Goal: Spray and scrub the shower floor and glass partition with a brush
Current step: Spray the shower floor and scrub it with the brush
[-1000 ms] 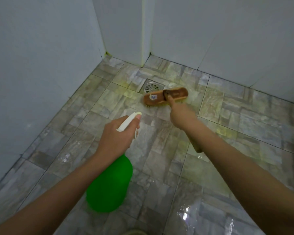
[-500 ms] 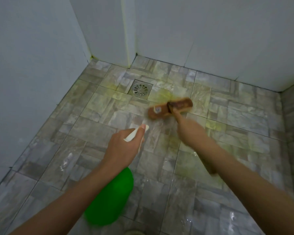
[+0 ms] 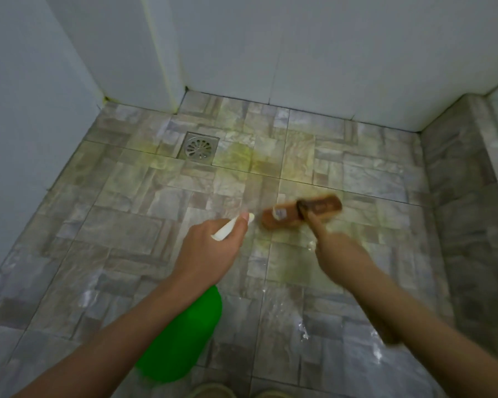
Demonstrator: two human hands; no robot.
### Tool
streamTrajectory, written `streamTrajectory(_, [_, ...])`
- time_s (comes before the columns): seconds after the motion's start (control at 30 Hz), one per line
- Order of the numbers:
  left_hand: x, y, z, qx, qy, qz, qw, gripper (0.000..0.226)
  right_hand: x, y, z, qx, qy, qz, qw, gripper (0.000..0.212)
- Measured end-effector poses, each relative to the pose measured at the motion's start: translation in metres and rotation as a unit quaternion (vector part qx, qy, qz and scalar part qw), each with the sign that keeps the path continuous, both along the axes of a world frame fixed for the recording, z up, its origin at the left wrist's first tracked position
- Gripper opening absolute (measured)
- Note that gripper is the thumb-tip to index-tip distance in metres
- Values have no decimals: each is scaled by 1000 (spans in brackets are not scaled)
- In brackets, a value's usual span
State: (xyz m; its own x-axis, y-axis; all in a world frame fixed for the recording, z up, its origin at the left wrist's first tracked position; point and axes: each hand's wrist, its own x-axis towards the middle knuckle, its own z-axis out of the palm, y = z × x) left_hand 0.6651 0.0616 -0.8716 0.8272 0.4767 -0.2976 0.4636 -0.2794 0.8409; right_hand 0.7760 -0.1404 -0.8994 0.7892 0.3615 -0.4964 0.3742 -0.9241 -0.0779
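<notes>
On the wet shower floor (image 3: 127,225), one brown brush (image 3: 302,215) lies at about 11 o'clock from the right hand (image 3: 337,254). That hand's fingers wrap the brush's handle, though blur hides the grip's detail. The brush sits at 2 o'clock from the left hand (image 3: 210,251), which is curled round the white head of one green spray bottle (image 3: 184,340). One drain (image 3: 199,147) lies at 11 o'clock from the brush.

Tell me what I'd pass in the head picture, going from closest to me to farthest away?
green spray bottle → left hand holding it → brush → floor drain → white back wall
</notes>
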Motion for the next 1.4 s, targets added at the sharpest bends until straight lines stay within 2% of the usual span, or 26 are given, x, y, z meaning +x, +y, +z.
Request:
streamTrajectory(0.07, [1, -7, 1, 6, -9, 2, 1000, 67, -24, -24, 8, -28, 22, -10, 999, 74])
streamTrajectory(0.2, [13, -19, 4, -10, 16, -28, 999, 68, 55, 1, -14, 17, -25, -26, 999, 70])
streamTrajectory(0.3, [22, -31, 7, 2, 18, -73, 997, 57, 93, -4, -12, 23, -29, -68, 997, 69])
streamTrajectory(0.4, [29, -42, 10, -2, 8, -85, 996, 50, 30, -65, -1, 10, -18, -114, 993, 70])
streamTrajectory(0.5, [34, -50, 9, -6, 1, -88, 996, 49, -20, -93, 7, -24, 18, -111, 993, 73])
streamTrajectory(0.63, [41, -62, 11, 11, 3, -104, 995, 50, 57, -77, -11, 8, -19, -124, 992, 70])
streamTrajectory(0.7, [43, -67, 14, 8, 9, -125, 992, 49, 69, -86, -10, 26, -21, -149, 988, 71])
streamTrajectory(0.87, [46, -79, 21, -11, 8, -144, 989, 56, -56, -148, 0, 1, 5, -176, 984, 75])
streamTrajectory(0.97, [49, -85, 20, 1, 5, -152, 988, 56, -10, -147, -10, -9, -27, -160, 987, 71])
streamTrajectory(1.07, [53, -90, 18, -1, -5, -174, 985, 53, 68, -141, -16, 38, -52, -176, 982, 68])
streamTrajectory(1.13, [56, -93, 20, 5, -12, -189, 982, 54, 56, -153, -14, 29, -39, -186, 981, 70])
streamTrajectory(1.27, [60, -94, 23, 7, 0, -187, 982, 56, -58, -179, 0, 26, 13, -226, 974, 70])
streamTrajectory(1.33, [62, -97, 24, 2, -3, -186, 983, 55, -40, -179, -4, 11, 5, -213, 977, 70])
streamTrajectory(1.4, [63, -100, 24, -2, -5, -183, 983, 53, 21, -170, -12, 26, -34, -214, 976, 69])
